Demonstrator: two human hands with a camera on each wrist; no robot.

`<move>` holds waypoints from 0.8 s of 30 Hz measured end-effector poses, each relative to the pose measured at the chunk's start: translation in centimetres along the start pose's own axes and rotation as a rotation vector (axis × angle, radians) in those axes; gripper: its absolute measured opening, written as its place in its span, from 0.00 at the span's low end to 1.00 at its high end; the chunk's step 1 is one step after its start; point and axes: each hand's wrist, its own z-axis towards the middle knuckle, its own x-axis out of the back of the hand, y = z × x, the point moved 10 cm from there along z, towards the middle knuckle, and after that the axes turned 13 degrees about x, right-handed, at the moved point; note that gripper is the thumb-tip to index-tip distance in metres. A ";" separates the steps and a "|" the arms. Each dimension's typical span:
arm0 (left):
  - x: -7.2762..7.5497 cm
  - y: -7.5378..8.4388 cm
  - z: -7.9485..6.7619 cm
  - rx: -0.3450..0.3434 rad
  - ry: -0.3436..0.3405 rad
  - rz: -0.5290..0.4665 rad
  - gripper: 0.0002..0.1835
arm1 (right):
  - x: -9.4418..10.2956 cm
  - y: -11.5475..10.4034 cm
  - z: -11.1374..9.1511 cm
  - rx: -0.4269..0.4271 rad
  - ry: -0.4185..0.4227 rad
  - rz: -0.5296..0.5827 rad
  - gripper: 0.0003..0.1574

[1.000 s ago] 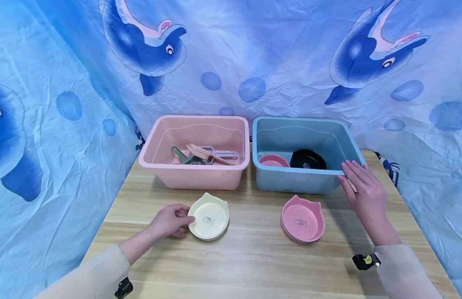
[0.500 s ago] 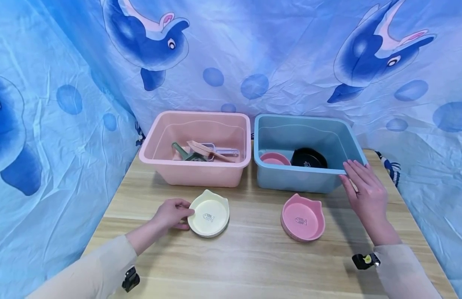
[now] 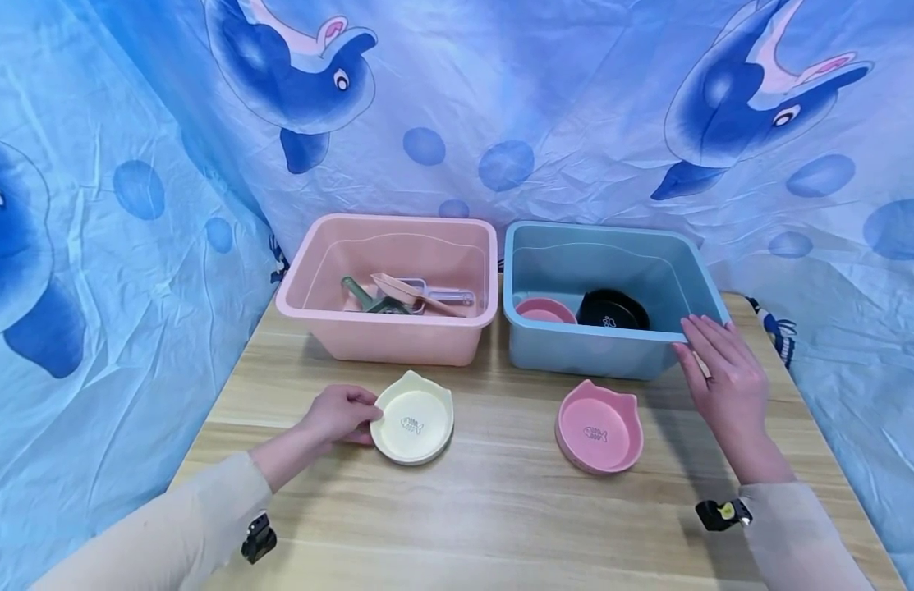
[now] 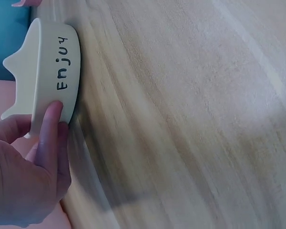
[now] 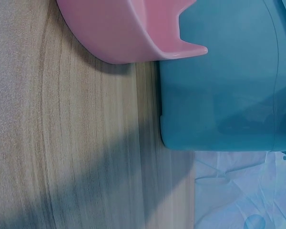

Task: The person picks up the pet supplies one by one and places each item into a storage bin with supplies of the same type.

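My left hand [image 3: 343, 414] pinches the left edge of a cream cat-eared bowl [image 3: 412, 425] with a fishbone print. In the left wrist view, the thumb lies over the rim and fingertips press the bowl's outer wall [image 4: 61, 67], near the lettering "Enjoy". The bowl sits on the table. At the right, my right hand [image 3: 726, 377] rests with fairly straight fingers on the front right corner of a blue tub [image 3: 585, 353]. A pink cat-eared bowl [image 3: 599, 428] stands on the table in front of that tub. The right wrist view barely catches the hand.
Inside the blue tub are a pink bowl [image 3: 545, 310] and a black bowl [image 3: 613, 310]. Left of it, a pink tub [image 3: 397, 341] holds a green-handled tool [image 3: 358, 289], a pinkish scoop-like tool [image 3: 401, 289] and a clear-handled tool [image 3: 451, 296]. A dolphin-print curtain [image 3: 457, 107] surrounds the table.
My left hand's fingers have drawn in against the cream bowl's side; the bowl has hardly moved. The right hand keeps its place on the blue tub. The head view has shifted slightly.
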 end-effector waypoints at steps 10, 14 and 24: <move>1.1 6.4 -3.8 -0.356 0.163 0.460 0.09 | 0.1 0.2 0.0 -0.020 0.016 0.027 0.30; 0.6 9.8 -7.1 -0.600 0.267 0.654 0.08 | 0.3 0.2 0.0 -0.024 0.021 0.026 0.36; -2.0 17.9 -15.8 -0.982 0.402 0.965 0.09 | 0.4 -0.1 0.1 -0.013 0.028 0.016 0.37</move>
